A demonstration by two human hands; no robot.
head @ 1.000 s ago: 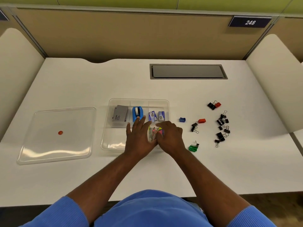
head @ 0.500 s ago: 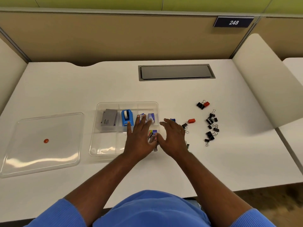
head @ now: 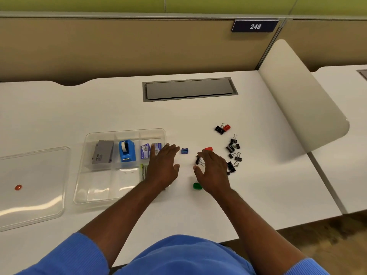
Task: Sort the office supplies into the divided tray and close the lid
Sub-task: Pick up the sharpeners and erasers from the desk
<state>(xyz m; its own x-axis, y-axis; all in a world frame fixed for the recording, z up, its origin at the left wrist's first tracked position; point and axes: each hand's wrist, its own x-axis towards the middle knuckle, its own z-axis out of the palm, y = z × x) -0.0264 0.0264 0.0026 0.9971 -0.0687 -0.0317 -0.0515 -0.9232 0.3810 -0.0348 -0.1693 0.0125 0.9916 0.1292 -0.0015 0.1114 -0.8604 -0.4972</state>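
Lying loose on the desk (head: pixel 258 185) to the right of the divided tray (head: pixel 95 197), the remaining supplies are spread around and beyond the right hand (head: pixel 213 171). A black binder clip (head: pixel 199 160) is seen just under that hand's fingertips, a red clip (head: pixel 208 149) just beyond them, and a green clip (head: pixel 197 186) beside the heel of the palm. The main cluster of black clips (head: pixel 233 153) lies further right, so the right hand is judged the nearer one for it. A small blue item (head: pixel 184 150) sits just past the fingertips of the left hand (head: pixel 163 167), between the two hands.

Both hands are held palm down with fingers spread and slightly curled; nothing is gripped by either. The left hand hovers over the tray's right edge; contact with it cannot be told. In the tray's far compartments a grey box (head: pixel 102 154), a blue tape dispenser (head: pixel 127 150) and small boxes (head: pixel 145 151) are already stowed. The lid (head: pixel 35 205) lies apart on the desk at the far left, and is not yet fitted.
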